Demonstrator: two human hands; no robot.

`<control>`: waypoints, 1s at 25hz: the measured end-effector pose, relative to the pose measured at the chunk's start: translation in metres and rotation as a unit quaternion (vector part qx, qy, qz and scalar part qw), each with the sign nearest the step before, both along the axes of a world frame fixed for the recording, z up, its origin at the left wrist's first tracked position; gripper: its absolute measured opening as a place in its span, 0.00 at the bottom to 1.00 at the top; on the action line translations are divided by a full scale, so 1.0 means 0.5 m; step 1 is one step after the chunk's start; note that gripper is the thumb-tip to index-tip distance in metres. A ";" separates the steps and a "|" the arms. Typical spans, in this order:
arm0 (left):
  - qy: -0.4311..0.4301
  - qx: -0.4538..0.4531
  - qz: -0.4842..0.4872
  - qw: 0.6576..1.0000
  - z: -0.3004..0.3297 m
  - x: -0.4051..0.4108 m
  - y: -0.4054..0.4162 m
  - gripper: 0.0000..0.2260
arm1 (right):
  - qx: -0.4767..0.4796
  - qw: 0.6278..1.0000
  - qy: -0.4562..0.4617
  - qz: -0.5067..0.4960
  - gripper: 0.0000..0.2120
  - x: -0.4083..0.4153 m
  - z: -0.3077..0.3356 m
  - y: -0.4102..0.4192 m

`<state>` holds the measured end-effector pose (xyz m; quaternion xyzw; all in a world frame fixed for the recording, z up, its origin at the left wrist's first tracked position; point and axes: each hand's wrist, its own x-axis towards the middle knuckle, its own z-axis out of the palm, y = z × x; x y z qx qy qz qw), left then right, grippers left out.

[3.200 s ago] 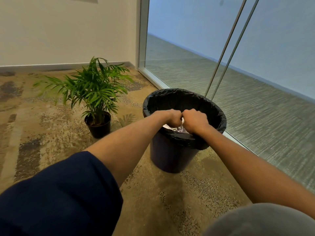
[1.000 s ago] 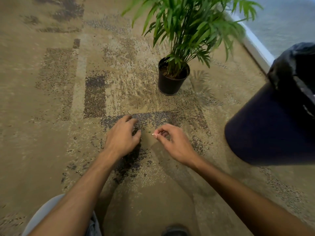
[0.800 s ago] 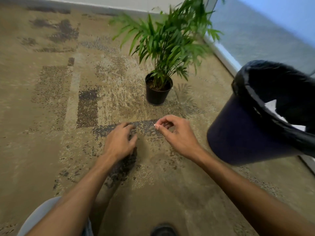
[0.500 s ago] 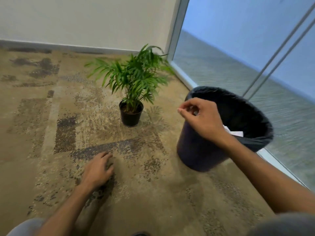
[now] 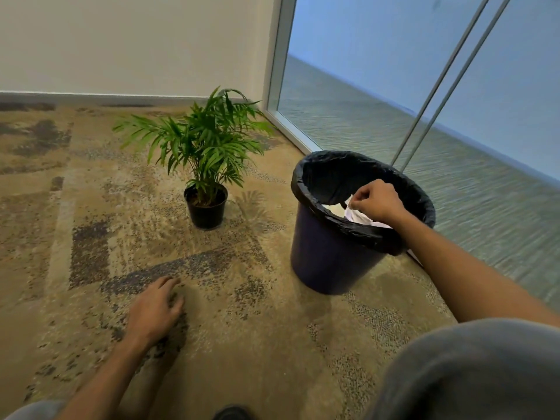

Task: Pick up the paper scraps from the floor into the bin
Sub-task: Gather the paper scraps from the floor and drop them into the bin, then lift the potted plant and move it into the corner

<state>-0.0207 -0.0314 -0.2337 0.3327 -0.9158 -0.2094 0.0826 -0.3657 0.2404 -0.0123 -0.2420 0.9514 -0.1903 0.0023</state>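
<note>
I see my right hand (image 5: pixel 374 201) over the bin (image 5: pixel 330 256) mouth at 2 o'clock, fingers curled – whether a scrap is pinched, I cannot tell. White crumpled paper scraps (image 5: pixel 359 218) lie inside the black glossy liner. My left hand (image 5: pixel 153 310) rests spread and relaxed on speckled carpet (image 5: pixel 257 328) at 7 o'clock – a potted palm (image 5: pixel 206 165) stands at 11

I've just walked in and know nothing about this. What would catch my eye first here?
Most striking is the dark bin with its black liner, standing by the glass wall, with the right hand curled over its mouth above white paper scraps. Left of it stands a green potted plant on the patterned carpet, where the left hand rests.
</note>
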 end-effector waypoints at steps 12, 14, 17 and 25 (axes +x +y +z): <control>0.014 0.031 -0.002 0.999 -0.014 -0.027 0.019 0.19 | -0.046 0.989 0.135 0.032 0.05 0.058 0.046 -0.059; 0.023 0.038 0.002 0.999 -0.012 -0.034 0.016 0.19 | -0.110 0.975 0.171 0.087 0.05 0.104 0.060 -0.111; 0.055 0.025 0.006 0.998 -0.002 -0.048 0.000 0.19 | -0.176 0.949 0.171 0.197 0.04 0.184 0.026 -0.192; 0.139 -0.036 0.012 0.990 0.032 -0.145 -0.128 0.16 | -0.157 0.957 -0.009 0.244 0.15 0.221 -0.240 -0.438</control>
